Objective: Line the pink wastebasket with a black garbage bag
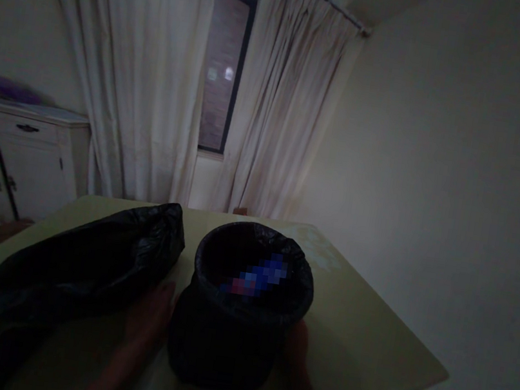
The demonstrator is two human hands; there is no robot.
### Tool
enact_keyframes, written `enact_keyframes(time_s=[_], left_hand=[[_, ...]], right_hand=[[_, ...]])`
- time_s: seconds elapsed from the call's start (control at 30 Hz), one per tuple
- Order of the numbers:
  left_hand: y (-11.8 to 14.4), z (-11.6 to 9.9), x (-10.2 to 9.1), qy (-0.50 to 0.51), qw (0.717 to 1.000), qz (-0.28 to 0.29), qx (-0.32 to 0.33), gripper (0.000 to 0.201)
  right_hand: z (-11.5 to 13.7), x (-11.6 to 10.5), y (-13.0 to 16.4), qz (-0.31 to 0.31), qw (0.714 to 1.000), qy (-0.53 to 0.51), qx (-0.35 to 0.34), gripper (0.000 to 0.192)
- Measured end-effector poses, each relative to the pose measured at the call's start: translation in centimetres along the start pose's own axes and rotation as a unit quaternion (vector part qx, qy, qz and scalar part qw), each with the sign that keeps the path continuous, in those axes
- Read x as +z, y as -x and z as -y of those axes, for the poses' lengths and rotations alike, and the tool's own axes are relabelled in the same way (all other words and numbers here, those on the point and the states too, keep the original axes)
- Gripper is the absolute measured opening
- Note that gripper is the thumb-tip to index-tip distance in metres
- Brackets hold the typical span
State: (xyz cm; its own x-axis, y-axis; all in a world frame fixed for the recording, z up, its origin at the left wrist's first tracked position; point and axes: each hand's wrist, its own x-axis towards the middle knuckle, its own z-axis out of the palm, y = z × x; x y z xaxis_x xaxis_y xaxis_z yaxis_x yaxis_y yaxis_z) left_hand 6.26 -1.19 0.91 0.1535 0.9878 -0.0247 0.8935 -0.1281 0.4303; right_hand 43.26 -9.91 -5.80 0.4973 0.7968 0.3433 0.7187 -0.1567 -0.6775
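A trash bin lined with a black plastic bag stands upright on the table, the liner folded over its rim. Inside it lies a blurred blue and red item, too pixelated to name. My left hand grips the bin's left side, and my right hand holds its right side below the rim. The fingers of both hands are partly hidden behind the bin and in shadow. Left of my left hand lies a puffed-out black plastic bag, stretched toward the table's left edge.
The pale yellow-green table runs to a corner at the right, near a bare wall. Behind it hang long curtains beside a narrow window. A white cabinet with a purple bag on top stands at the left.
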Motion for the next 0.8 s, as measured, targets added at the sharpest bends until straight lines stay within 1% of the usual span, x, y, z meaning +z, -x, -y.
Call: enact_keyframes(time_s=[0.07, 0.13, 0.23, 0.3, 0.37, 0.43, 0.47, 0.53, 0.57, 0.6, 0.63, 0.7, 0.77, 0.8], left_hand=[[0.1, 0.0, -0.8, -0.018, 0.999, 0.014, -0.032, 0.045], [0.4, -0.3, -1.2, -0.024, 0.998, 0.026, -0.052, 0.048], [0.9, -0.9, -1.6, -0.037, 0.997, 0.029, -0.053, 0.051], [1.4, -1.2, -1.9, -0.039, 0.997, 0.031, -0.052, 0.051], [2.0, -1.1, -2.2, -0.036, 0.997, 0.036, -0.054, 0.05], [2.9, -0.6, -2.1, -0.027, 0.997, 0.044, -0.055, 0.05], [3.4, -0.2, -1.9, -0.013, 0.997, 0.052, -0.047, 0.048], [4.5, 0.6, -0.8, 0.05, 0.996, 0.069, -0.007, 0.041], [5.1, 0.9, -0.1, 0.105, 0.992, 0.073, 0.022, 0.038], [5.7, 1.1, 0.8, 0.164, 0.983, 0.068, 0.044, 0.038], [6.1, 1.1, 1.7, 0.224, 0.972, 0.05, 0.057, 0.042], [6.7, 1.0, 3.7, 0.327, 0.943, -0.017, 0.065, 0.055], [6.5, 0.7, 5.6, 0.378, 0.917, -0.099, 0.076, 0.069], [6.2, 0.6, 6.4, 0.377, 0.913, -0.133, 0.087, 0.074]], right_hand=[[0.1, -0.1, -0.1, 0.003, 1.0, 0.02, 0.003, 0.054], [0.4, -0.3, -0.2, 0.018, 0.999, 0.042, 0.008, 0.054], [0.9, -0.7, -0.2, 0.048, 0.998, 0.048, 0.018, 0.053], [0.9, -0.7, -0.2, 0.056, 0.998, 0.034, 0.019, 0.055], [0.7, -0.7, 0.0, 0.054, 0.998, 0.021, 0.025, 0.057], [0.5, -0.6, 0.1, 0.052, 0.998, 0.008, 0.036, 0.059], [0.4, -0.6, 0.1, 0.05, 0.998, 0.0, 0.037, 0.06], [0.3, -0.6, 0.2, 0.053, 0.998, -0.017, 0.035, 0.062], [0.4, -0.6, 0.2, 0.056, 0.998, -0.025, 0.033, 0.063], [0.6, -0.6, 0.3, 0.057, 0.997, -0.028, 0.036, 0.062], [0.7, -0.7, 0.3, 0.058, 0.997, -0.028, 0.041, 0.061], [0.9, -0.8, 0.3, 0.055, 0.997, -0.029, 0.046, 0.058], [0.9, -0.8, 0.4, 0.054, 0.997, -0.034, 0.04, 0.06], [0.9, -0.8, 0.4, 0.054, 0.997, -0.037, 0.034, 0.061]])
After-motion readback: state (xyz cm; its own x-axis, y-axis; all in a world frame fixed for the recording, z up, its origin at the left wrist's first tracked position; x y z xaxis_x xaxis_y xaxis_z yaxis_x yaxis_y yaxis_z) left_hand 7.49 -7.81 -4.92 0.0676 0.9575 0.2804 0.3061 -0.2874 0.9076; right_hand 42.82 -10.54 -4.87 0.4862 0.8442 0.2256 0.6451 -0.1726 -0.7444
